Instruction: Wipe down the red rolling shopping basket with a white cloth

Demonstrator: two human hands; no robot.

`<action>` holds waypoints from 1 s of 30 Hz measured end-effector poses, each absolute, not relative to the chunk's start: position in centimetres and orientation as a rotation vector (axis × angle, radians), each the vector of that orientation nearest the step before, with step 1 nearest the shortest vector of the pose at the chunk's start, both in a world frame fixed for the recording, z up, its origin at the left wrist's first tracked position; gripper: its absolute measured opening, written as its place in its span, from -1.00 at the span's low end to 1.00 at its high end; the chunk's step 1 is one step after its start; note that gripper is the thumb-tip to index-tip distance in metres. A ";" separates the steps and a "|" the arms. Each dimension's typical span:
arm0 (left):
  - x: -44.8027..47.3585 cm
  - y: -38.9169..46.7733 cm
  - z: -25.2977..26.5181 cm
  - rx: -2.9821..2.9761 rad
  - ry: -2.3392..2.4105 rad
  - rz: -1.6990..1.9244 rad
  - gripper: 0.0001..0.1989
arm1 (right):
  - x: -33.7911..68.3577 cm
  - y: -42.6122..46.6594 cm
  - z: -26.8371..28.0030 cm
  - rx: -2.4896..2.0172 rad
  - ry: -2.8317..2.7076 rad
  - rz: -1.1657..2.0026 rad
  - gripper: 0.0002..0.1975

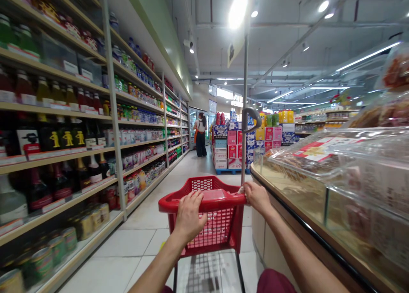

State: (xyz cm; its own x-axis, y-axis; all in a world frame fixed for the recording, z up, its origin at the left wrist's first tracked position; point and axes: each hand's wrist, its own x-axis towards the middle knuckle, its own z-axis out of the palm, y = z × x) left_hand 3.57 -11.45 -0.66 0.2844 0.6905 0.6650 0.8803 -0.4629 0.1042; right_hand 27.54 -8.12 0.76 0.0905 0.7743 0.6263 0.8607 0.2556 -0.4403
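Observation:
A red plastic shopping cart (pixel 211 231) with lattice walls stands right in front of me. My left hand (pixel 191 214) lies over the left part of its red handle (pixel 214 200), fingers curled across the top and thumb below on the near side. At the handle's right end, my right hand (pixel 256 196) is closed around the bar. Something small and whitish shows by its fingertips, too small to name. A thin grey pole (pixel 244 156) rises just beyond that hand; I cannot tell whether it belongs to the cart.
Shelves (pixel 140 124) of bottles and cans line the left side. Close on the right is a curved counter (pixel 258 171) with clear plastic food boxes (pixel 319 150). Ahead, stacked drink cartons (pixel 234 146) stand on a blue pallet (pixel 223 171). A person (pixel 200 133) is farther down the tiled aisle (pixel 194 167).

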 end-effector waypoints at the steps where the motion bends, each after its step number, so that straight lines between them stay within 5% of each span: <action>1: 3.6 -11.5 -0.7 -2.270 -1.434 -0.959 -0.47 | 28.0 -8.1 0.8 -1.545 -1.658 -0.111 -0.75; 7: 3.5 -11.2 -0.6 -2.256 -1.449 -0.960 -0.48 | 24.3 -9.8 -0.1 -1.097 -1.882 -0.229 -0.77; 13: 4.0 -11.4 -0.6 -2.277 -1.436 -0.971 -0.47 | 28.0 -8.4 -0.6 -1.412 -1.568 -0.243 -0.76; 20: 3.8 -11.5 -0.9 -2.259 -1.394 -1.021 -0.48 | 23.8 -10.5 -1.1 -1.104 -1.790 -0.358 -0.75; 30: 4.1 -11.7 -0.9 -2.248 -1.414 -1.014 -0.49 | 27.0 -9.4 -0.5 -1.339 -1.643 -0.274 -0.74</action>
State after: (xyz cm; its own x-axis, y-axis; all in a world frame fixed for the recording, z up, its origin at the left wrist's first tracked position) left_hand 4.10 -11.70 -0.86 0.2674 0.6642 0.6981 0.8740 -0.4722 0.1145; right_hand 27.00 -9.41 -0.47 0.0664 0.6320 0.7721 0.8484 0.3715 -0.3771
